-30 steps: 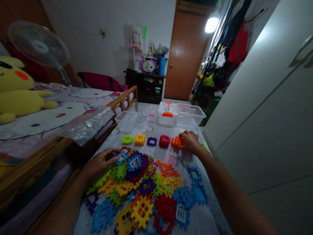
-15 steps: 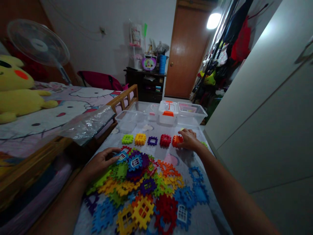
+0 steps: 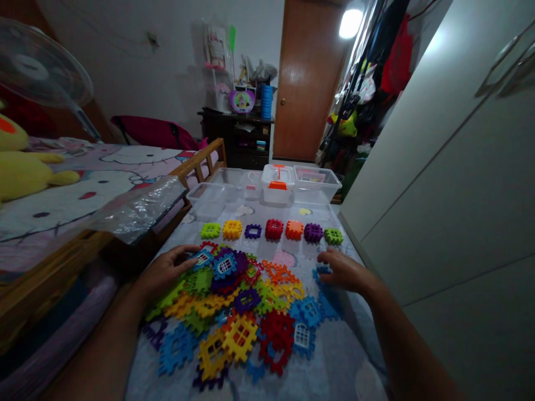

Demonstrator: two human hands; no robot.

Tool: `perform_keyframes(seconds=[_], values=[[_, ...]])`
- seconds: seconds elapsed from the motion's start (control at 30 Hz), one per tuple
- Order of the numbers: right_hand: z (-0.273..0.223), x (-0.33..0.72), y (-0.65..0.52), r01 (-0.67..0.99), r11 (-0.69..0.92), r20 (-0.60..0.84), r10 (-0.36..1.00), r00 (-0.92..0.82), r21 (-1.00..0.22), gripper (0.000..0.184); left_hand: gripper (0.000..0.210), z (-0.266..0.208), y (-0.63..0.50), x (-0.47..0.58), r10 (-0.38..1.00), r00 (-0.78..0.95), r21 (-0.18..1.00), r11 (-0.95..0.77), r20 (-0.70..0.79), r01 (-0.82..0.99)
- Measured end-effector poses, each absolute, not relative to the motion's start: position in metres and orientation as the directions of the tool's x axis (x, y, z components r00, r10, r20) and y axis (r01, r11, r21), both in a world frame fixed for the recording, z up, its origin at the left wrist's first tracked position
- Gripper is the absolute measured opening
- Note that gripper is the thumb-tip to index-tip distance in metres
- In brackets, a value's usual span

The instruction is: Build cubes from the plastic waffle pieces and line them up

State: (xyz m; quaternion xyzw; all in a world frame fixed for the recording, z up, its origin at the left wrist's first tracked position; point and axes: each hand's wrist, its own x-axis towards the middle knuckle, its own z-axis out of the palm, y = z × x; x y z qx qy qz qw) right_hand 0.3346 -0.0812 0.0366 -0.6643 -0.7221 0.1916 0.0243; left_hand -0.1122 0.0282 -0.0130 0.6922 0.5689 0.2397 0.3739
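A heap of toothed plastic building pieces in several colours lies before me on the cloth-covered surface. My left hand (image 3: pixel 170 268) rests at the heap's left edge, thumb and fingers apart. Its fingertips touch or nearly touch a blue window piece (image 3: pixel 203 258); contact is hard to tell. Another blue window piece (image 3: pixel 224 266) lies on top of the heap. My right hand (image 3: pixel 345 271) is over the right side with nothing visible in it, its fingers spread above a blue piece (image 3: pixel 330 303) that it partly hides. Beyond, an orange stack (image 3: pixel 294 229) stands beside a red stack (image 3: pixel 275 229).
The row behind the heap also has green (image 3: pixel 210 230), yellow (image 3: pixel 232 229) and purple (image 3: pixel 313 233) pieces. Clear plastic boxes (image 3: pixel 213 195) and a lidded box with an orange latch (image 3: pixel 277 192) stand farther back. A wooden bed rail (image 3: pixel 200 161) borders the left; a white cabinet (image 3: pixel 451 184) the right.
My right hand has left the orange stack and come back toward me, over the blue pieces at right. The purple and green stacks now show. My left hand stays at the heap; the view has shifted.
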Motion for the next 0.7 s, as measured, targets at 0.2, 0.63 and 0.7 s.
perform_keyframes(seconds=[0.2, 0.63, 0.7], values=[[0.024, 0.336, -0.081, 0.898, 0.025, -0.17, 0.979, -0.111, -0.44, 0.018, 0.063, -0.016, 0.028, -0.113, 0.969, 0.23, 0.793, -0.072, -0.087, 0.605], [0.001, 0.324, -0.061, 0.81, 0.125, 0.262, 0.964, 0.037, -0.572, 0.009, 0.057, -0.009, 0.022, -0.107, 0.976, 0.21, 0.844, -0.064, -0.058, 0.533], [-0.002, 0.319, -0.062, 0.837, 0.17, 0.295, 0.956, -0.012, -0.519, 0.008, 0.057, -0.007, 0.021, -0.105, 0.977, 0.205, 0.86, -0.055, -0.059, 0.507]])
